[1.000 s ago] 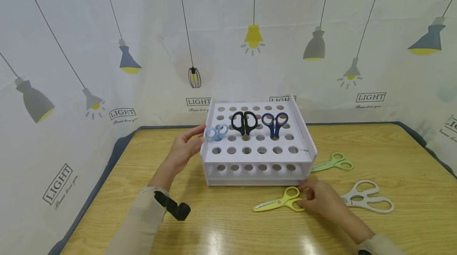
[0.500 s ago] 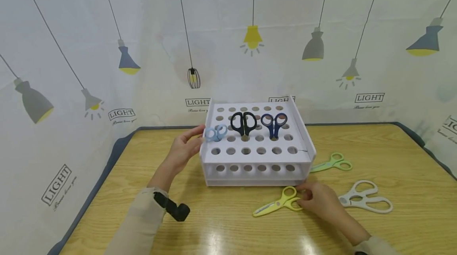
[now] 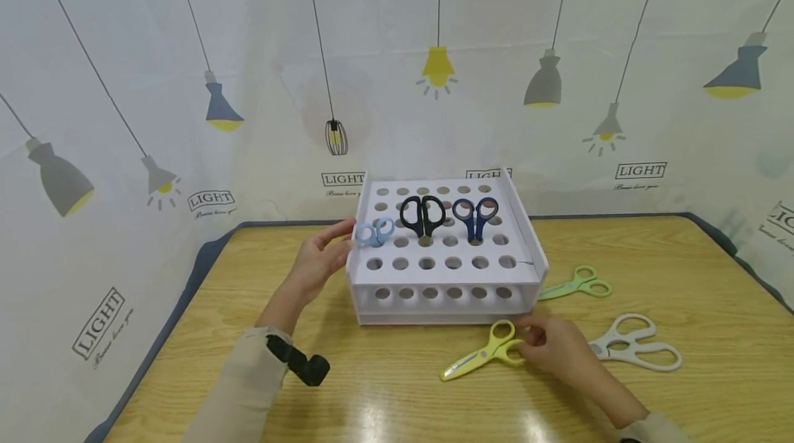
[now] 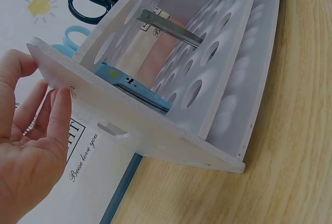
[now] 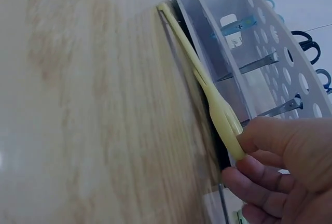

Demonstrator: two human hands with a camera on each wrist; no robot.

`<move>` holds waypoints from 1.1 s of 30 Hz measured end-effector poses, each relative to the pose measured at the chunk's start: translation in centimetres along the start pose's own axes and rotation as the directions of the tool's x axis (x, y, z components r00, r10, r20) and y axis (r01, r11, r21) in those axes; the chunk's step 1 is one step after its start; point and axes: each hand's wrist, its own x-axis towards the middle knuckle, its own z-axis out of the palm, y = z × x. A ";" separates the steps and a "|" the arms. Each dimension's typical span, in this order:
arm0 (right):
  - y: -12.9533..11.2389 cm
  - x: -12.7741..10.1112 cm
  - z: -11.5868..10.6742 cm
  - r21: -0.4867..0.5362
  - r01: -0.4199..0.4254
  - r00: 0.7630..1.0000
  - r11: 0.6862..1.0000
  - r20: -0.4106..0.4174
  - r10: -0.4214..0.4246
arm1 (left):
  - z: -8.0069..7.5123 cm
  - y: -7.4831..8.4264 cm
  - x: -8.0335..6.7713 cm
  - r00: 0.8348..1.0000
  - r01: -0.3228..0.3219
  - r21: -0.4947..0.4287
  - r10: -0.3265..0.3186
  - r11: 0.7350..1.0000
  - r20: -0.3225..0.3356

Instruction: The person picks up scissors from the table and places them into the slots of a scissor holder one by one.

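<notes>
A white plastic rack (image 3: 443,267) dotted with round holes holds pale blue scissors (image 3: 375,231), black scissors (image 3: 423,214) and navy scissors (image 3: 475,214). On the yellow-brown woodgrain table (image 3: 397,395), at the rack's five o'clock, lie yellow (image 3: 480,353), mint green (image 3: 577,283) and white scissors (image 3: 633,345). The white backdrop (image 3: 186,50) shows grey, blue and yellow lamps.

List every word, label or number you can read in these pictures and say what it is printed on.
"LIGHT": boxed word repeated across the lamp-print backdrop, also behind the white rack.
Cursive line under each "LIGHT" in the head view: too small to read.
"Beese love you": cursive on the backdrop by the left hand, as best it reads.
Mark on a scissor blade in the rack: too small to read.
</notes>
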 end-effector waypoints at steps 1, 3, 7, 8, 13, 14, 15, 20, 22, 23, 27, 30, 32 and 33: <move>-0.1 0.0 -0.1 0.013 -0.007 1.000 1.000 -0.001 0.007 | 0.0 0.0 0.0 1.000 0.002 0.000 -0.002 1.000 0.001; -0.2 0.0 -0.3 0.043 -0.016 1.000 0.999 0.001 0.016 | 0.0 0.0 0.0 1.000 0.003 -0.002 -0.003 1.000 -0.002; -0.5 0.0 -0.7 0.087 -0.012 1.000 0.996 0.005 0.011 | 0.0 0.0 -0.1 1.000 0.004 0.002 -0.004 1.000 -0.002; -0.5 0.0 -0.8 0.095 -0.007 1.000 0.995 0.008 0.006 | 0.0 0.0 -0.1 1.000 0.005 0.005 -0.005 1.000 -0.006; -0.9 -0.2 -1.1 0.134 0.018 1.000 0.991 0.019 -0.021 | 0.0 0.0 0.0 1.000 -0.001 0.010 0.001 1.000 -0.006; -0.9 -0.2 -1.1 0.139 0.026 0.999 0.990 0.019 -0.029 | 0.1 0.0 0.0 1.000 -0.004 0.009 0.004 1.000 -0.005; -0.9 -0.2 -1.2 0.147 0.036 0.999 0.988 0.019 -0.040 | 0.0 0.0 0.0 1.000 -0.007 0.007 0.007 1.000 -0.004; -0.9 -0.2 -1.2 0.203 0.087 0.995 0.975 0.037 -0.097 | 0.0 -0.1 0.0 1.000 0.003 0.016 -0.003 1.000 -0.012; -0.9 -0.2 -1.2 0.235 0.092 0.993 0.968 0.048 -0.106 | 0.0 -0.1 -0.1 1.000 0.010 0.027 -0.010 1.000 -0.015; -0.9 -0.2 -1.2 0.259 0.084 0.993 0.962 0.055 -0.102 | 0.0 0.0 -0.1 1.000 0.016 0.027 -0.015 1.000 -0.019; -1.1 -0.1 -1.3 0.328 0.042 0.993 0.944 0.087 -0.074 | 0.0 0.0 -0.1 1.000 0.023 0.038 -0.022 0.999 -0.017; -1.2 -0.1 -1.4 0.354 0.022 0.994 0.935 0.096 -0.060 | 0.0 0.0 -0.1 1.000 0.024 0.041 -0.024 0.999 -0.014; -1.3 -0.1 -1.5 0.366 0.023 0.994 0.931 0.094 -0.061 | 0.0 0.0 -0.1 1.000 0.020 0.042 -0.019 0.999 -0.011; -1.4 -0.1 -1.5 0.379 0.017 0.993 0.925 0.098 -0.058 | 0.0 0.0 -0.1 1.000 0.017 0.041 -0.016 0.999 -0.010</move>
